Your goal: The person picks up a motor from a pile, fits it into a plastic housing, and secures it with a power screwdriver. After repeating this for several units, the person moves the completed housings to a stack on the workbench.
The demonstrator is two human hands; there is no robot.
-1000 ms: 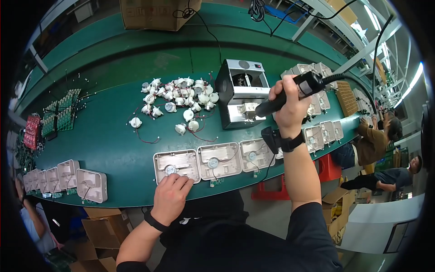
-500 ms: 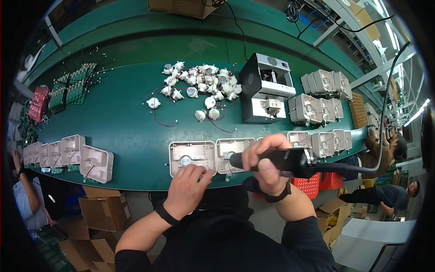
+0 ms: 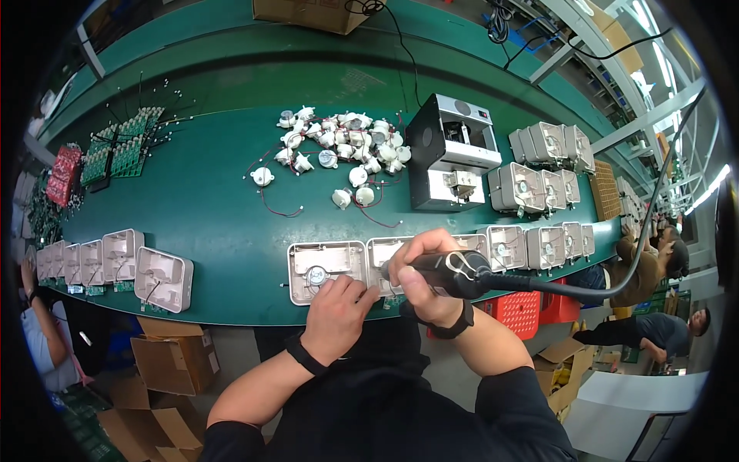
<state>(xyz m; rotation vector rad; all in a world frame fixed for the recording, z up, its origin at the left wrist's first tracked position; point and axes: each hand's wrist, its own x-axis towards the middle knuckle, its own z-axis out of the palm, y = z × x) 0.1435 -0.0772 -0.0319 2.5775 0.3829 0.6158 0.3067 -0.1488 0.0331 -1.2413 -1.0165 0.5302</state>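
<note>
My right hand (image 3: pixel 425 277) is wrapped around a black corded electric screwdriver (image 3: pixel 456 275), lying nearly level with its tip pointing left. The tip end is over a pale plastic housing (image 3: pixel 382 252), partly hidden by the tool and hand. My left hand (image 3: pixel 336 317) rests palm down at the front of another pale housing (image 3: pixel 326 252) beside it. Its fingers are loosely apart and reach toward the seam between the two; some fingertips are hard to see. In that left housing sits a round speaker-like part (image 3: pixel 316 276).
Loose white round parts with red wires (image 3: pixel 350 142) lie mid-table, next to a black and silver machine (image 3: pixel 454 154). More housings stand in rows right (image 3: pixel 506 245) and left (image 3: pixel 163 279). Circuit boards (image 3: pixel 123 154) lie far left. The tool's cable (image 3: pixel 647 231) arcs up right. Co-workers flank the bench.
The screwdriver has swung and shifted left in my right hand, its back end now nearer me. My left hand has slid right, toward the seam between the housings.
</note>
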